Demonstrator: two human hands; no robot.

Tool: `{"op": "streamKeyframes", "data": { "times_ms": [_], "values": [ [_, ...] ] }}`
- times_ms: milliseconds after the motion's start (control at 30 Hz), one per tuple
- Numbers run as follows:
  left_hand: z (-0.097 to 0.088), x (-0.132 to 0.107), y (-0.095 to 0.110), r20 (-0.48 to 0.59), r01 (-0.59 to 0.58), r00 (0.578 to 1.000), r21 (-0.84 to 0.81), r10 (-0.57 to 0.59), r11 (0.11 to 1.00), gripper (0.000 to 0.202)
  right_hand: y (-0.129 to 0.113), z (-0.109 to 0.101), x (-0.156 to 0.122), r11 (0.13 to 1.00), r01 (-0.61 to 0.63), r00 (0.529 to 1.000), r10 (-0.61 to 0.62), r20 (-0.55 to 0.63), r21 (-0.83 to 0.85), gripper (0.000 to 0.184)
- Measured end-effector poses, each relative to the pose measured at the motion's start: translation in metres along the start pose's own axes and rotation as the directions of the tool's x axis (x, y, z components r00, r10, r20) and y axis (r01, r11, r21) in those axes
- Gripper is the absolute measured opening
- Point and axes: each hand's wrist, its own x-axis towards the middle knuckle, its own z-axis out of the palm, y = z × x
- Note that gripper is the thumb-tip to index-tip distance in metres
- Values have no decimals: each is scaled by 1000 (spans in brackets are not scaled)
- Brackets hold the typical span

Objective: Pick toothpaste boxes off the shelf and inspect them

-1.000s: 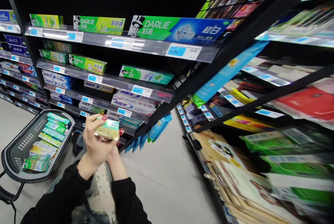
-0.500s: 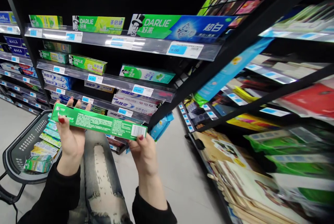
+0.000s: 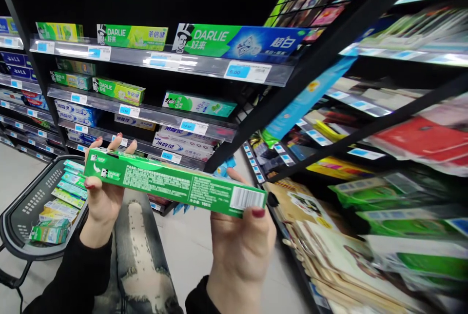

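Toothpaste box [image 3: 175, 188]: long green carton held level in the air before the shelves — printed back and barcode face the camera.
Left hand [image 3: 102, 192]: pinches the box's left end, thumb in front, fingers behind.
Right hand [image 3: 241, 241]: pinches the barcode end, thumb on the lower edge.
Basket [image 3: 25, 248]: low at left — several toothpaste boxes lie inside.
Shelves [image 3: 146, 114]: stocked with more boxes behind price tags.

Both hands [image 3: 104, 197] [image 3: 241, 245] hold toothpaste box [image 3: 175, 188] (level-ish).
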Motion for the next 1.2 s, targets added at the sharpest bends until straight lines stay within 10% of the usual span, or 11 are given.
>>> {"op": "streamKeyframes", "data": {
  "times_ms": [1200],
  "values": [
    [-13, 6, -1, -22, -10, 1000, 26, 11, 1000, 59, -4, 15, -17, 992, -77, 996, 73, -46, -96, 62]
  ]
}}
